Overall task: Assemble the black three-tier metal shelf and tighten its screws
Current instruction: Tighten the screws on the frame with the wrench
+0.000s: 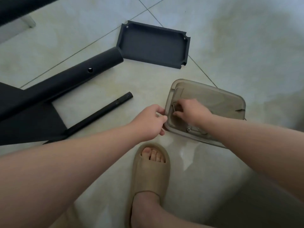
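A loose black shelf tray [153, 46] lies open side up on the tiled floor at the top centre. At the left lies the partly built frame: a thick black post [65, 81] with a screw hole, a thin black post [105, 111] and a black panel [28, 122]. A clear grey plastic box [218, 99] sits at the right with small metal parts inside. My right hand [190, 111] reaches into the box and pinches a long screw [173, 108]. My left hand [153, 122] grips the box's left rim.
My foot in a beige slipper [150, 171] stands on the floor just below the box. Another dark bar [21, 9] crosses the top left corner. Pale tiles lie open to the right and far side.
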{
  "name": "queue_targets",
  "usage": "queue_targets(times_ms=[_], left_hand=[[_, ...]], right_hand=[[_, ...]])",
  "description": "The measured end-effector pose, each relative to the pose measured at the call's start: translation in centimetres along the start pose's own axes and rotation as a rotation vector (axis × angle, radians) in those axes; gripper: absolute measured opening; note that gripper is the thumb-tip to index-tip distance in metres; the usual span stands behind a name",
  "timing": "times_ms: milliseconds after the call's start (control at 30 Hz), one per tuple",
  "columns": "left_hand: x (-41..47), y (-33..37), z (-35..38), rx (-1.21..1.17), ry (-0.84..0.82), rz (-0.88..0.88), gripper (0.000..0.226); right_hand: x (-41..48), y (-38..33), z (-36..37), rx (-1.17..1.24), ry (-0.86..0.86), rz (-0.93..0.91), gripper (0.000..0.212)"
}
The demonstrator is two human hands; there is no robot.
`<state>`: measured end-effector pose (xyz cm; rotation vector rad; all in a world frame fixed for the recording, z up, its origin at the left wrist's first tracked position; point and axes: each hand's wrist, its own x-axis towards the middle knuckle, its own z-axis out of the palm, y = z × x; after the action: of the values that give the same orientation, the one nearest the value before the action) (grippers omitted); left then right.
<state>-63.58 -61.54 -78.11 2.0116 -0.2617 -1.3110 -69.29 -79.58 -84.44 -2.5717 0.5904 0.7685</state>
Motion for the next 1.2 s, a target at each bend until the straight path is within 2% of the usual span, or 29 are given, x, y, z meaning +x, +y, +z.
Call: queue_targets(times_ms=[167,333,433,567,667,867,1067,1200], left_hand=[[0.1,-0.1,-0.1,-0.033,-0.018,-0.007,0.021],[-0.7,-0.3,-0.6,0.044,-0.009,-0.008,0.033],[-2.4,-0.4,-1.9,0.235,-0.036,-0.029,0.042],[-7.5,0.8,-5.2,0.629,-0.108,-0.012,0.038],[-12.5,2.0,-8.1,0.777,-0.042,0.010,0.036],[-23.3,2.1,-13.0,0.594,0.217,0.099,0.024],[-32.3,-1.7,-17.1,0.358,0.311,0.077,0.022],[-34.9,-4.5,-19.3,0.152,0.410,0.060,0.017]], right_hand=[[1.1,-0.3,1.5,0.004,0.060,0.001,0.019],[0.2,-0.5,-0.4,0.018,0.007,0.076,0.008],[-2.1,-1.2,-2.9,0.055,0.018,0.064,0.012],[-6.7,-3.5,-7.0,0.022,0.013,-0.062,0.027],[-10.8,-6.7,-10.2,-0.044,0.046,-0.150,0.028],[-19.6,-15.3,-14.6,0.070,0.167,-0.267,0.009],[-26.5,-24.5,-15.6,0.237,0.284,-0.377,0.014],[-28.1,-29.8,-15.0,0.282,0.245,-0.399,0.022]])
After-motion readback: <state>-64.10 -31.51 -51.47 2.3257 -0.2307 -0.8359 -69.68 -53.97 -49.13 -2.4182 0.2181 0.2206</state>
